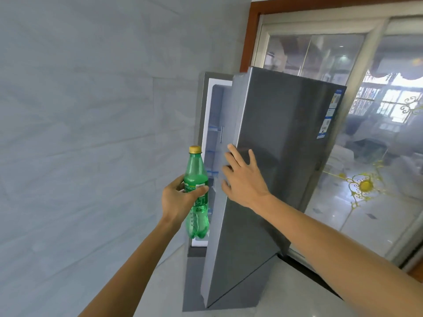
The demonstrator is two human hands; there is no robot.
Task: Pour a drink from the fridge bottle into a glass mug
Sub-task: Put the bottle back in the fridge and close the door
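A green plastic bottle [196, 177] with a yellow cap stands upright in front of the fridge opening, and my left hand [179, 197] grips it around the label. The grey fridge door [274, 138] stands partly open, showing a strip of the white interior [215, 124] with its shelves. My right hand [242, 177] lies flat with straight fingers on the door's outer face near its free edge. No glass mug is in view.
A pale tiled wall [91, 133] fills the left side, close beside the fridge. Behind the fridge on the right runs a glass sliding door [377, 156] in a wooden frame. Light floor tiles [286, 300] lie below.
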